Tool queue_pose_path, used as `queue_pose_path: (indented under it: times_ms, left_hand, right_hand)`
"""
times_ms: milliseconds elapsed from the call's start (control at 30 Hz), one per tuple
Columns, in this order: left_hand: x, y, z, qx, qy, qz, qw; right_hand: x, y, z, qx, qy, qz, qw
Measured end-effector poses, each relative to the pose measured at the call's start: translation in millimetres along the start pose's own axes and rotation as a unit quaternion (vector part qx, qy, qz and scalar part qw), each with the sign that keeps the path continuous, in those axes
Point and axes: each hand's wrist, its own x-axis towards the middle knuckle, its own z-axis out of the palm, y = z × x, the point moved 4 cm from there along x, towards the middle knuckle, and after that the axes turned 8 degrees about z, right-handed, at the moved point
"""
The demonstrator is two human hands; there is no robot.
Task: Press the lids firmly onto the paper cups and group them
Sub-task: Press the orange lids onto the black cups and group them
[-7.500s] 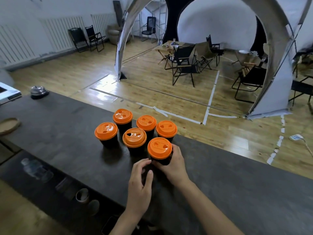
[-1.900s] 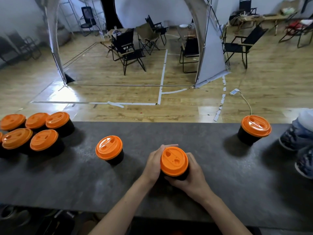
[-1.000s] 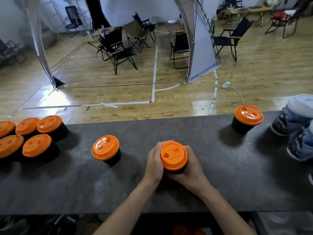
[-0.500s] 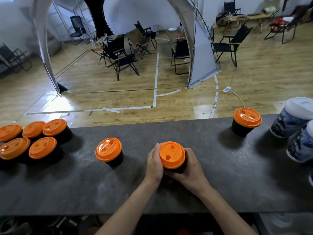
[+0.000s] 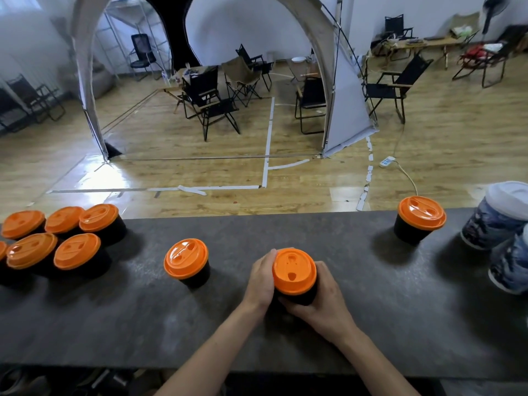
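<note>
A black paper cup with an orange lid (image 5: 294, 271) stands on the dark counter (image 5: 371, 310) in front of me. My left hand (image 5: 261, 277) wraps its left side and my right hand (image 5: 325, 298) wraps its right side and front. Another lidded black cup (image 5: 186, 260) stands alone to the left. A group of several lidded black cups (image 5: 61, 241) is packed together at the far left. One more lidded black cup (image 5: 420, 218) stands apart at the right, near the counter's far edge.
Two patterned blue cups with white lids (image 5: 497, 215) stand at the counter's right end. Beyond the counter's far edge lies a wooden floor with folding chairs (image 5: 211, 104) and a tent arch (image 5: 337, 81).
Both hands stay wrapped round the same cup, which has kept its place on the counter. Only my head has shifted slightly, moving the view.
</note>
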Motion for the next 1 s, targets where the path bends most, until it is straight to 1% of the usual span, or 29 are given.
queue_pose_path:
  times_ms: [67, 133, 200, 300, 333, 433, 533, 633, 767, 800, 933, 1000]
  left_hand:
    - [5, 5, -1, 0.004, -0.033, -0.004, 0.999]
    - [6, 5, -2, 0.015, -0.042, -0.002, 0.999]
    - [2, 6, -1, 0.021, -0.029, 0.007, 0.999]
    - [-5, -1, 1, 0.010, 0.006, 0.008, 1.000]
    - [-4, -1, 1, 0.006, 0.007, 0.005, 1.000]
    - [4, 3, -1, 0.007, -0.019, 0.007, 1.000]
    - [7, 9, 0, 0.010, -0.046, 0.023, 0.999]
    - [-1, 11, 2, 0.010, -0.030, 0.038, 0.999]
    - [-8, 4, -1, 0.024, 0.006, 0.046, 0.999]
    - [-6, 4, -1, 0.027, -0.002, 0.042, 0.999]
    - [8, 12, 0, 0.048, -0.080, 0.049, 0.994]
    - [8, 11, 0, 0.056, -0.087, 0.056, 0.993]
  right_hand:
    - [0, -1, 0, -0.009, -0.017, -0.009, 1.000]
    - [-1, -5, 0, -0.015, -0.024, -0.025, 0.999]
    - [-1, -7, 1, -0.006, -0.023, -0.031, 0.999]
    - [-1, -6, 2, 0.009, -0.014, -0.010, 1.000]
    - [-1, -5, 2, 0.008, -0.011, -0.006, 1.000]
    - [-1, -3, -1, -0.007, -0.016, -0.005, 1.000]
    - [-2, -6, -2, -0.029, -0.024, -0.024, 0.999]
    - [-2, -12, 0, -0.021, -0.026, -0.043, 0.999]
    - [-2, -8, 0, 0.012, -0.007, -0.001, 1.000]
    - [-2, -6, 0, 0.008, -0.006, 0.004, 1.000]
    - [-2, -4, 1, -0.018, -0.029, -0.009, 0.999]
    - [-2, -6, 2, -0.025, -0.032, -0.021, 0.999]
